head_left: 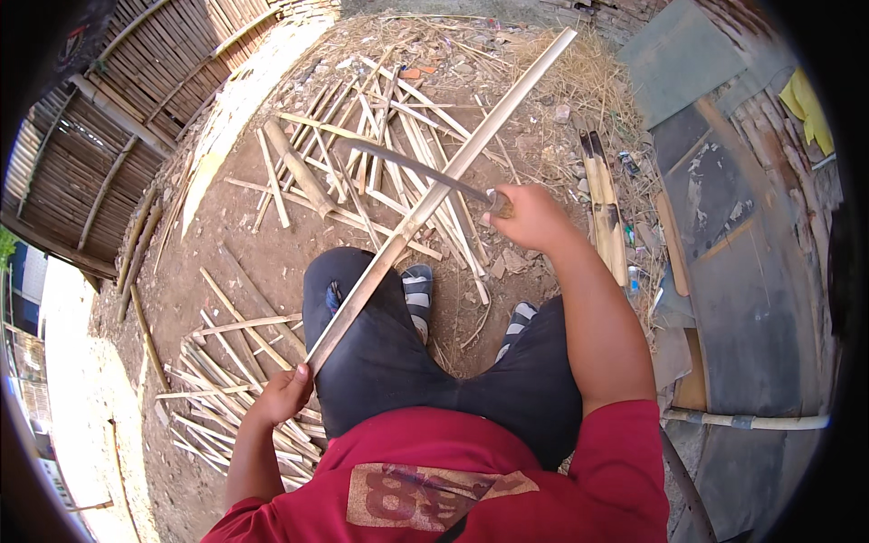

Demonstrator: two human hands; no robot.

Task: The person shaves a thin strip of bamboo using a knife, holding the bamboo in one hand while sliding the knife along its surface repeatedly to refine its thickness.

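Note:
A long split bamboo strip (398, 240) slants from my left side up to the far right, its hollow side showing pale. Its near end is gripped in my left hand (286, 395), and its lower part lies across my left thigh. My right hand (528, 217) is closed round the handle of a machete (412, 163). The dark blade points left and crosses the bamboo strip at its upper half; whether its edge bites into the strip I cannot tell.
Beyond my feet lies a heap of split bamboo (371, 136) with a thicker bamboo pole (299, 168). Another pile of thin strips (240, 407) spreads at my left. Two bamboo halves (605, 213) lie at right, near dark sheets (715, 181). A bamboo wall (100, 172) stands far left.

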